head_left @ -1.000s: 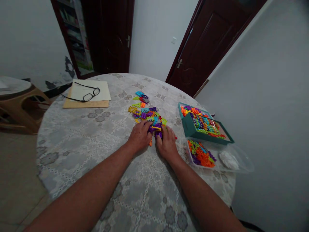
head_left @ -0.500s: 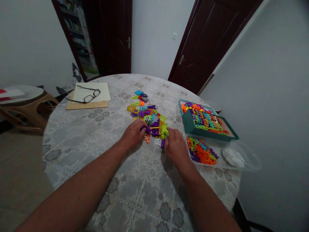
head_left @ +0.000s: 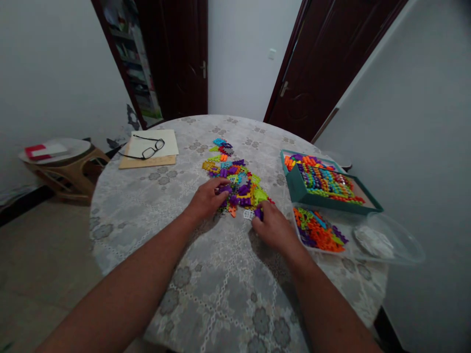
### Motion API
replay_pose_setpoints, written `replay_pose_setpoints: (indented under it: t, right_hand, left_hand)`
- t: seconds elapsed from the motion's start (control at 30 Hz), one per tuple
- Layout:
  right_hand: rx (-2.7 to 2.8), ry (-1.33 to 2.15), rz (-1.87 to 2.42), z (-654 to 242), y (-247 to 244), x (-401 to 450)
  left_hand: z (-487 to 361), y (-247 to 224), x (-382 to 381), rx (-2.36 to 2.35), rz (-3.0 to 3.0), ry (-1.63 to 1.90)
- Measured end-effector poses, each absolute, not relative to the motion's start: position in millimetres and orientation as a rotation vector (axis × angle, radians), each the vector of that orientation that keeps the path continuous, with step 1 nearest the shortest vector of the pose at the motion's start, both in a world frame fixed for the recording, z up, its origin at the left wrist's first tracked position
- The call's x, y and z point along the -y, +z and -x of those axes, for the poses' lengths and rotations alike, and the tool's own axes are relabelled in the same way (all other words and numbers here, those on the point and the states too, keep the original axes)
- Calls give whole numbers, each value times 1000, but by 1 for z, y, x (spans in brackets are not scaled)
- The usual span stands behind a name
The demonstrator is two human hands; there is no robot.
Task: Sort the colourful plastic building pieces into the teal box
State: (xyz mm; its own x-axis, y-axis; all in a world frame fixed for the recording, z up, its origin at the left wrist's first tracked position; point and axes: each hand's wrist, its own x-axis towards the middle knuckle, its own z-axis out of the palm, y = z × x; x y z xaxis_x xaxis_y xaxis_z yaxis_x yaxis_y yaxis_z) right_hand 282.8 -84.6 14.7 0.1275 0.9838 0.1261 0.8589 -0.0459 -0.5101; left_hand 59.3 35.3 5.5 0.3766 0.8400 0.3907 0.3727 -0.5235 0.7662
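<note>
A heap of colourful plastic building pieces (head_left: 243, 179) lies in the middle of the table. My left hand (head_left: 206, 198) is at its near left side, thumb and fingers closed about a purple building piece (head_left: 225, 189). On the heap's near right, my right hand (head_left: 274, 225) pinches another purple building piece (head_left: 259, 214), partly hidden by the fingers. Between the hands lie a white window-like lattice piece (head_left: 248, 214) and an orange piece (head_left: 232, 211). Yellow and lime-green pieces (head_left: 260, 195) sit just beyond my right fingertips.
To the right stand a clear plastic tub (head_left: 307, 247) of orange, purple and green pieces, its clear lid (head_left: 406, 250), and a dark green box (head_left: 294, 189) with rows of coloured beads. Glasses (head_left: 149, 153) rest on papers (head_left: 169, 142) at the left. A patterned cloth (head_left: 217, 294) covers the round table.
The view has swung a little left, so everything sits further right. My right hand has drawn slightly back from the lime-green piece. My left hand stays at the purple piece.
</note>
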Motion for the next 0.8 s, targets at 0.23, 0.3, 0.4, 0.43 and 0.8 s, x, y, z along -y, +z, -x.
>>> replay_pose_setpoints:
  t: [0.23, 0.3, 0.4, 0.43, 0.8]
  right_hand:
    - [902, 1247, 1257, -253, 16, 75]
    - [796, 1374, 1112, -243, 17, 76]
    - [761, 1387, 1073, -237, 15, 76]
    - [744, 1361, 1087, -237, 14, 75]
    - [1019, 1005, 1460, -259, -5, 68]
  left_hand:
    - [-69, 12, -20, -733, -1866, 1113]
    - [-74, 15, -9, -710, -2006, 1116]
    - [-80, 20, 5, -605, -2254, 1030]
    - [-79, 22, 6, -556, -2316, 996]
    - [-31, 9, -41, -1045, -2654, 638]
